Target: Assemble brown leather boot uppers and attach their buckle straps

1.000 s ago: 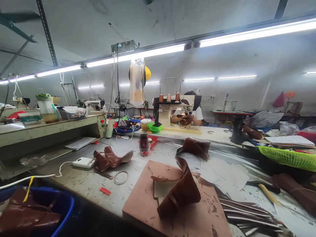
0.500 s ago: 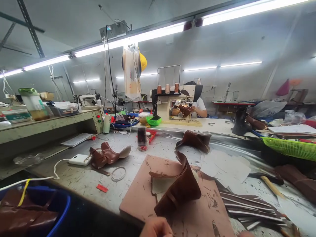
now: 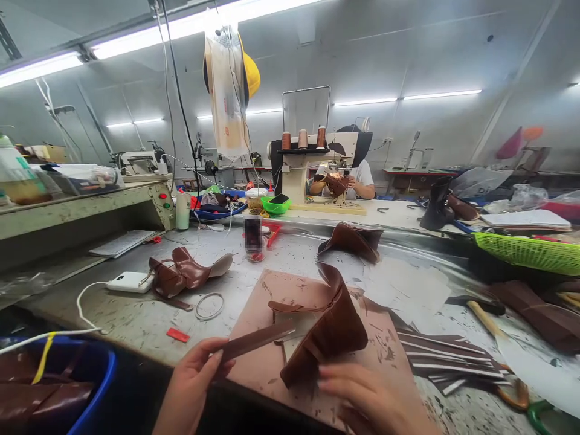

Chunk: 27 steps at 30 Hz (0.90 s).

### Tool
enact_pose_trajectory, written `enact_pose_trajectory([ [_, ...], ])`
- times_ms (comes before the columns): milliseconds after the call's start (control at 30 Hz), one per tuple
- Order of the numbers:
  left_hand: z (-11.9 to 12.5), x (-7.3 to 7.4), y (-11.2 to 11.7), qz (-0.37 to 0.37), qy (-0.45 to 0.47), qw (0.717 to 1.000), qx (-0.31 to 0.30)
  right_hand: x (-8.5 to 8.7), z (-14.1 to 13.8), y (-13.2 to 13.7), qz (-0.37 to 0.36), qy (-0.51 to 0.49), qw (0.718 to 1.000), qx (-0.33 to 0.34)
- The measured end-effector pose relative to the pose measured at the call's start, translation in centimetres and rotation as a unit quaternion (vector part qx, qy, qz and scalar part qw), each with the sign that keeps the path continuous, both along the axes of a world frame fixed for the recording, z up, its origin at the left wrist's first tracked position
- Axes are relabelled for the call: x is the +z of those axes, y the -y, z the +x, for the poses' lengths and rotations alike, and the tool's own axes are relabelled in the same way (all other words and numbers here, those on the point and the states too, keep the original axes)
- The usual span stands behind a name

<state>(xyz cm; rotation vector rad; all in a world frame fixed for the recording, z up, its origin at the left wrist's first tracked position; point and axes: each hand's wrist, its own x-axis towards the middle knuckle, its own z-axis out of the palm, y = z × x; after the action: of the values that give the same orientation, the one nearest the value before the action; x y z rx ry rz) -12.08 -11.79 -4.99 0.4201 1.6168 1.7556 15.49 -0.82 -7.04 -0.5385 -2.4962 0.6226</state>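
Note:
My left hand (image 3: 199, 374) pinches the near end of a brown leather strip (image 3: 258, 339), which points up to the right over the pink board (image 3: 258, 290). On that board stands a brown leather boot upper (image 3: 335, 332), its top curled and its pale lining partly showing. Just below it, my right hand (image 3: 367, 393) has its fingers stretched toward the upper's lower edge; they are a little blurred, and I cannot tell whether they touch it. Several brown strips with white edges (image 3: 448, 356) lie right of the board.
Another brown boot upper (image 3: 176, 272) lies left beside a white box (image 3: 130, 282), and one more (image 3: 351, 241) behind the board. A hammer (image 3: 483, 317) rests at right, near a green basket (image 3: 525, 254). A blue bin (image 3: 106, 386) stands lower left. Behind, a person works at a sewing machine (image 3: 294, 172).
My left hand has come up into view with the brown strip. My right hand has moved in from the bottom edge toward the boot upper. The view has shifted slightly.

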Motion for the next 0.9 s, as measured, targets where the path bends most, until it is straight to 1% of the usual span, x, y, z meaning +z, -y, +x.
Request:
enact_pose_trajectory([
  [67, 1.2, -0.2, -0.6, 0.010, -0.010, 1.000, -0.011, 1.3, -3.7, -1.4, 0.108, 0.033, 0.993, 0.019],
  [133, 1.8, -0.2, -0.7, 0.025, -0.035, 0.999, 0.005, 2.4, -6.2, -2.3, 0.190, 0.036, 0.980, 0.044],
  [200, 1.8, -0.4, -0.4, 0.031, -0.054, 0.998, 0.020, 3.1, -7.0, -2.5, 0.219, 0.028, 0.973, 0.068],
  [267, 1.3, -0.7, 0.1, 0.017, -0.046, 0.999, 0.014, 3.3, -6.6, -1.8, 0.207, 0.013, 0.975, 0.083],
  [333, 1.0, -1.1, 0.6, 0.012, -0.037, 0.999, 0.019, 3.1, -5.7, -0.6, 0.198, -0.024, 0.977, 0.081],
  [433, 1.2, -1.5, 0.6, 0.034, -0.035, 0.997, 0.057, 1.6, -5.5, 1.3, 0.216, -0.134, 0.965, 0.070],
  [467, 1.4, -1.5, 0.5, 0.038, -0.032, 0.997, 0.061, 1.0, -5.9, 1.8, 0.223, -0.160, 0.958, 0.079],
  [533, 1.8, -1.5, 0.3, 0.041, -0.023, 0.997, 0.057, 0.0, -6.7, 2.6, 0.228, -0.180, 0.951, 0.110],
  [600, 2.0, -1.4, 0.1, 0.043, -0.018, 0.998, 0.050, -0.3, -7.3, 3.0, 0.205, -0.190, 0.952, 0.125],
  [633, 2.0, -1.4, 0.2, 0.043, -0.016, 0.998, 0.048, -0.1, -7.3, 3.0, 0.184, -0.207, 0.954, 0.118],
  [700, 1.8, -1.3, 0.4, 0.037, 0.004, 0.999, 0.035, 0.9, -6.8, 2.7, 0.108, -0.204, 0.969, 0.091],
  [733, 1.7, -1.2, 0.5, 0.033, 0.021, 0.999, 0.027, 1.4, -6.3, 2.4, 0.065, -0.193, 0.977, 0.066],
  [800, 1.5, -0.9, 0.8, 0.027, 0.057, 0.998, 0.016, 2.4, -5.4, 1.8, -0.018, -0.169, 0.985, -0.013],
  [833, 1.4, -0.7, 1.0, 0.027, 0.072, 0.997, 0.016, 2.7, -5.1, 1.5, -0.060, -0.163, 0.983, -0.061],
  [900, 1.7, -0.2, 1.1, 0.029, 0.088, 0.995, 0.025, 2.7, -5.0, 1.0, -0.144, -0.166, 0.966, -0.137],
])
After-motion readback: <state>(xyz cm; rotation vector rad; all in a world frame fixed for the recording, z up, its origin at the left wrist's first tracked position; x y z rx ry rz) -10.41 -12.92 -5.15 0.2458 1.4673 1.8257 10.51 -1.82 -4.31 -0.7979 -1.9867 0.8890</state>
